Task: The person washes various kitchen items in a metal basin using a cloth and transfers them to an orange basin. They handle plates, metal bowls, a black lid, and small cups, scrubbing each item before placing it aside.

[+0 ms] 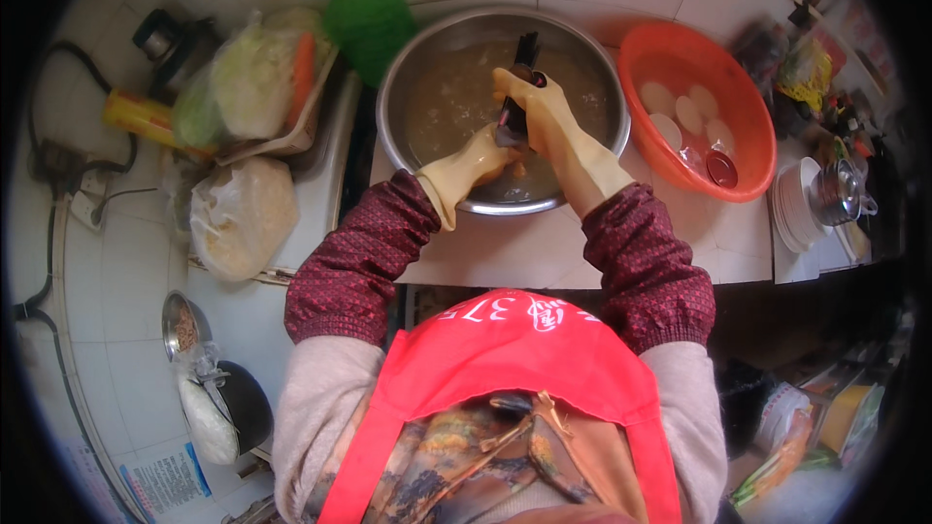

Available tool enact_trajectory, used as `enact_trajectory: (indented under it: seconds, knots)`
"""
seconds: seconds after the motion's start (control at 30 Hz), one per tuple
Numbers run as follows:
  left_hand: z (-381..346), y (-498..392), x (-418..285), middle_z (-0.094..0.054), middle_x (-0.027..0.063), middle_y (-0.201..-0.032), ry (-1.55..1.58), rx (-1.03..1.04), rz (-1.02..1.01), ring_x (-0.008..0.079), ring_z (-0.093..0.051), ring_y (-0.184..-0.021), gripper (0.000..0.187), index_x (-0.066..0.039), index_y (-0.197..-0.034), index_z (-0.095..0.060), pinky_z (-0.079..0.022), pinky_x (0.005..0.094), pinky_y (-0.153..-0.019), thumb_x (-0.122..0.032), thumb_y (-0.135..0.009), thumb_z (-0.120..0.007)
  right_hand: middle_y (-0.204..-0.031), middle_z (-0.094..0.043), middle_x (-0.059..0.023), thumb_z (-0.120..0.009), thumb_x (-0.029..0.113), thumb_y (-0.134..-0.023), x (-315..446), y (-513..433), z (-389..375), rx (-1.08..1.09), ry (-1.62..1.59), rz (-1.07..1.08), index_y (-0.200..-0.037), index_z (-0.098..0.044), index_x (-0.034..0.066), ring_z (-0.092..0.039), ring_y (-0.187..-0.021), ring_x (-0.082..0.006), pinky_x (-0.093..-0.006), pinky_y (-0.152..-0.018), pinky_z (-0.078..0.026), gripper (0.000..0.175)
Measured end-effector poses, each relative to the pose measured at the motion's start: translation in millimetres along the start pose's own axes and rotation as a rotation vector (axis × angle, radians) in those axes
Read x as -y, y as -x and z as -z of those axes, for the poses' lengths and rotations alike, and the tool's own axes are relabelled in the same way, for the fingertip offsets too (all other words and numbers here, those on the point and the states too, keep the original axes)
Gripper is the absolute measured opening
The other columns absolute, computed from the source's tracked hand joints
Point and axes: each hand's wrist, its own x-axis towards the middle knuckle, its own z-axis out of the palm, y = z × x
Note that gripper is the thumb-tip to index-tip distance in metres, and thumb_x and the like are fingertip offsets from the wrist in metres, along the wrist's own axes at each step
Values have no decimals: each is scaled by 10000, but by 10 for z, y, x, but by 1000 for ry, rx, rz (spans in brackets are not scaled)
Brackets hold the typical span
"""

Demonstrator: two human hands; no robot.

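Both of my hands wear cream rubber gloves and are over a large steel basin (619, 138) of cloudy water. A bundle of dark, slender utensils (526, 51), which look like chopsticks or spoon handles, stands up between them. My right hand (542, 105) closes around the bundle near its middle. My left hand (477, 160) is lower, against the bundle's lower end, its fingertips partly hidden. To the right an orange plastic basin (761, 124) holds several pale round dishes (688, 115) and a small dark red bowl (722, 169) in water.
A green plastic jug (371, 22) stands behind the steel basin at left. Bagged cabbage (255, 80) and a carrot (301, 76) lie in a tray nearby, with a filled plastic bag (244, 218) in front. Stacked white plates (794, 204) and a steel pot (836, 193) stand at right.
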Motion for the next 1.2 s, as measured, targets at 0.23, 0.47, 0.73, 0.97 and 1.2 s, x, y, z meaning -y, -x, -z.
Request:
enact_trajectory:
  seconds: [0.23,0.47,0.73,0.97,1.2]
  knots:
    - [-167,274,-327,-748,92,-1084,-9,-52,53,225,-720,-999,362,-30,-1330,-695,-563,361,-869,-29,-974,-757,-1173,-803,-198,-840,201,-1000,-228,119,12,22,-35,-113,-1314,-719,-3,-775,-1081,-298,-450,-916,-625,393]
    - [-6,615,-1091,-744,80,-1343,-273,154,24,181,-640,-1286,686,-21,-1566,-618,-469,323,-1122,-247,-966,-861,-1106,-800,-130,-740,139,-993,41,143,123,123,222,-4,-1258,-759,19,-748,-999,-208,-379,-837,-596,291]
    - [143,411,-1287,-783,144,-1345,43,-310,-242,259,-725,-1196,607,40,-1354,-746,-538,378,-1117,-519,-1126,-681,-880,-700,4,-728,291,-1031,272,389,-124,208,820,-61,-1130,-781,102,-637,-812,-111,-340,-704,-507,220]
    - [-85,122,-1148,-813,187,-1270,422,-279,-301,266,-761,-1187,537,64,-1286,-751,-628,378,-994,-446,-1161,-635,-1017,-783,-72,-773,310,-1001,42,391,29,276,802,-75,-1227,-809,92,-714,-940,-197,-374,-850,-531,316]
    - [-117,175,-1043,-786,143,-1006,430,-230,-146,258,-771,-991,529,21,-1059,-760,-640,423,-975,-498,-1124,-684,-1078,-821,-113,-853,305,-945,-117,403,124,193,957,-47,-1215,-828,75,-736,-1006,-223,-381,-923,-546,356]
